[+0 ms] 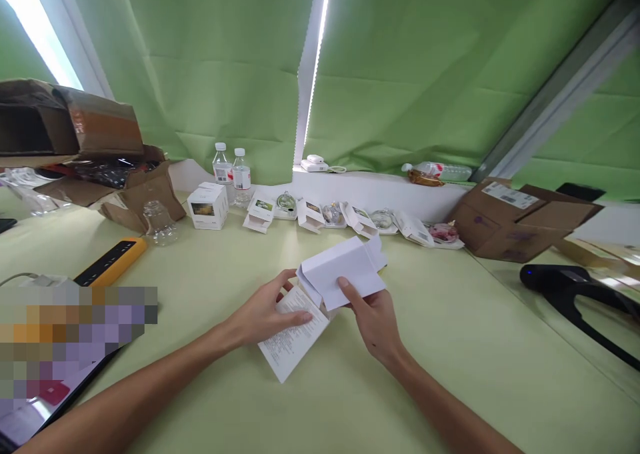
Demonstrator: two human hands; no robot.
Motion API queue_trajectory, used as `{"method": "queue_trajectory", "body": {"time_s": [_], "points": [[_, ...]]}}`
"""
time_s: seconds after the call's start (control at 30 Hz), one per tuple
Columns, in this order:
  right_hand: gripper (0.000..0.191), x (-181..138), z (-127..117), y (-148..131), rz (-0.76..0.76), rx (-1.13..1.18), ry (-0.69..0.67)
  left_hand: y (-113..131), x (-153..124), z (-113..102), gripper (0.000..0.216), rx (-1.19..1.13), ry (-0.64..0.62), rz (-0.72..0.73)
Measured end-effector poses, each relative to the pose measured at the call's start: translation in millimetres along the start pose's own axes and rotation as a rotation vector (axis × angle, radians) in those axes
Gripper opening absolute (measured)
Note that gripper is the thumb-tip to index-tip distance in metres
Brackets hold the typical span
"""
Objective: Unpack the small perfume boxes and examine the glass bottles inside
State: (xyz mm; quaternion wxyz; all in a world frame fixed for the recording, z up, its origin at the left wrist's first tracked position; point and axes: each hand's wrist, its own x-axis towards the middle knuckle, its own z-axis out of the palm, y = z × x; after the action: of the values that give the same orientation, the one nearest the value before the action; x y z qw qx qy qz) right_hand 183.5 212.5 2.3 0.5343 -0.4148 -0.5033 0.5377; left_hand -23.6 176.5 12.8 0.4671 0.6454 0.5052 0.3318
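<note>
My left hand (267, 315) is closed around a small white box (293, 347) covered in fine print, its thumb pressed flat on the printed face. A plain white folded card piece (337, 264) with raised flaps is gripped in my right hand (376, 321), thumb on top and fingers underneath. The two pieces meet at the printed box's upper end; whether one reaches inside the other I cannot tell. Both are held above the pale green table (310, 414).
Along the back stand a white carton (207, 206), water bottles (241, 179) and a row of opened small boxes (261, 212) beside clear ornaments (287, 203). A clear plastic bottle-shaped piece (159, 224) and an orange-black power strip (111, 262) lie left. Brown cardboard box (515, 217) and black stand (575, 301) sit right.
</note>
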Motion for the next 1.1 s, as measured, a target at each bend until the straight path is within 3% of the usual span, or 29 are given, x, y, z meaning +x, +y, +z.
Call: {"method": "queue_trajectory", "body": {"time_s": [0.17,0.43,0.77,0.97,1.1], "points": [[0.040,1,1,3,-0.011,0.017,0.005,-3,0,2,0.070,0.009,-0.027,0.049],[0.046,6,-1,6,0.058,0.000,0.004,-6,1,2,0.065,0.009,0.073,0.091],[0.046,-1,0,-5,0.009,0.016,-0.003,-3,-2,5,0.060,0.049,0.080,0.115],[0.039,0,-1,-6,0.012,-0.017,-0.017,-4,0,-1,0.059,0.164,0.237,0.139],[0.038,2,-1,-3,0.005,-0.056,-0.025,-2,-2,-2,0.056,0.278,0.256,0.190]]}}
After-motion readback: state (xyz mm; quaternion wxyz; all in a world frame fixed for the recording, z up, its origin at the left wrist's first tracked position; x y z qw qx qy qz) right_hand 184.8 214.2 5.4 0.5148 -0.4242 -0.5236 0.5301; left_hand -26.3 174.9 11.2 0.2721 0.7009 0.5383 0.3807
